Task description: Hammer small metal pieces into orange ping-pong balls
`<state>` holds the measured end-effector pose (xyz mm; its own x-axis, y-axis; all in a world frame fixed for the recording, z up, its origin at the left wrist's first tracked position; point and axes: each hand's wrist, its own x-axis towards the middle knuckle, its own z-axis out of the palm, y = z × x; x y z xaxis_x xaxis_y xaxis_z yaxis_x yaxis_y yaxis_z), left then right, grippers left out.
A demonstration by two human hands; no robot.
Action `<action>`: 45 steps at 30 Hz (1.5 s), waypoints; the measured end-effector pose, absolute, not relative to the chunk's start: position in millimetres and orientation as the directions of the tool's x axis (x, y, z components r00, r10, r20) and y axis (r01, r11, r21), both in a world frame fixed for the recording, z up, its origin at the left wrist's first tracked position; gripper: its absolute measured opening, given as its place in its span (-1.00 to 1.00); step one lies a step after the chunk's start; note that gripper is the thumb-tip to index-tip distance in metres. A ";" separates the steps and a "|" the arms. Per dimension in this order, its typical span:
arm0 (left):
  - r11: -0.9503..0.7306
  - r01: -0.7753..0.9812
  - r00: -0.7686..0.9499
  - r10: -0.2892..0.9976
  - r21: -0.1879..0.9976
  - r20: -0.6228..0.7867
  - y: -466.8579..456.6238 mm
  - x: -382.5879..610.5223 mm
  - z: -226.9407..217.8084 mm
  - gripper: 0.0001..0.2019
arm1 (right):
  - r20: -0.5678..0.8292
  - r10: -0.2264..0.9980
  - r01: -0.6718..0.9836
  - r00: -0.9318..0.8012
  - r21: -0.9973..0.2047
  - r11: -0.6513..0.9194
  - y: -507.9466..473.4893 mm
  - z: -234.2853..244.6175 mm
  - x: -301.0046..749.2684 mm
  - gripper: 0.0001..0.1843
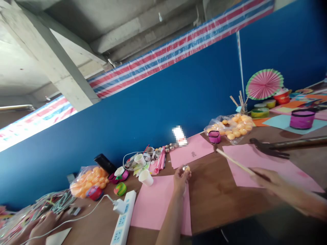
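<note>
My left hand (182,179) is closed around a small ball (187,168), part shiny metallic and part pale orange. It is above the right edge of a pink sheet (160,204). My right hand (268,182), blurred, grips a thin wooden paintbrush (236,162). The brush's dark tip points left, near a small purple cup (214,136) with a dark rim. Beneath the right hand lies another pink sheet (265,166). Several metallic balls (169,148) sit by the blue partition, left of a third pink sheet (191,151).
A white power strip (124,217) with a cable stands left of my left arm, near a white paper cup (145,177). Bags of orange balls (89,180) lie left and at the back right. Another person's hands (42,226) are at lower left. A dark rake-like tool (270,146) lies right.
</note>
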<state>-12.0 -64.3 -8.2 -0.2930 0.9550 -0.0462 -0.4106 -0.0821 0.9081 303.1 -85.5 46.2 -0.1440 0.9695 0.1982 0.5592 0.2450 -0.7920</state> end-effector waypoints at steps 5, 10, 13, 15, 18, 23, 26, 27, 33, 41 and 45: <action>-0.119 -0.350 -0.291 0.957 0.929 0.013 -66.8 -10.5 -10.1 -0.55 | -0.016 0.883 0.307 -0.468 -0.940 0.146 -116.0 23.2 260.7 -0.65; -0.149 -0.285 -0.288 0.955 0.947 0.063 -69.7 -10.1 -10.6 -0.53 | 0.115 0.910 0.463 -0.398 -0.831 0.308 -123.3 14.4 240.6 -0.58; -0.159 -0.264 -0.288 0.954 0.952 0.079 -69.6 -9.1 -10.6 -0.51 | 0.301 0.870 0.524 -0.392 -0.704 0.480 -125.5 14.9 234.8 -0.60; -0.169 -0.242 -0.292 0.952 0.956 0.094 -69.6 -8.2 -10.3 -0.51 | 0.357 0.836 0.516 -0.417 -0.664 0.541 -125.9 16.1 231.3 -0.61; -0.184 -0.205 -0.303 0.946 0.961 0.116 -70.0 -7.3 -9.1 -0.53 | 0.376 0.819 0.518 -0.433 -0.640 0.568 -125.4 19.4 227.4 -0.61; -0.186 -0.147 -0.309 0.942 0.972 0.133 -70.5 -7.6 -7.3 -0.56 | 0.416 0.804 0.533 -0.424 -0.603 0.593 -126.2 26.0 223.7 -0.60; -0.197 -0.108 -0.308 0.938 0.974 0.156 -70.5 -8.1 -8.3 -0.55 | 0.418 0.791 0.544 -0.447 -0.575 0.612 -126.6 26.6 222.3 -0.58; -0.198 -0.094 -0.306 0.938 0.976 0.161 -70.3 -8.3 -9.0 -0.55 | 0.412 0.792 0.547 -0.451 -0.573 0.610 -126.5 26.5 222.0 -0.58; -0.193 -0.039 -0.315 0.934 0.981 0.171 -70.0 -8.8 -11.3 -0.55 | 0.377 0.809 0.540 -0.452 -0.606 0.584 -124.3 27.0 222.2 -0.60; -0.187 -0.021 -0.338 0.926 0.982 0.169 -72.5 -8.7 -7.7 -0.57 | 0.391 0.827 0.516 -0.404 -0.649 0.559 -126.0 24.2 221.9 -0.63; -0.192 -0.060 -0.338 0.927 0.979 0.161 -72.0 -7.8 -8.8 -0.58 | 0.381 0.840 0.515 -0.386 -0.666 0.539 -127.8 19.5 219.5 -0.64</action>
<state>-7.8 -72.0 -8.8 -0.3384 0.9271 0.1612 -0.0603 -0.1923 0.9795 219.5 -127.8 19.5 -0.3863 0.8401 0.3809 0.5151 0.5390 -0.6664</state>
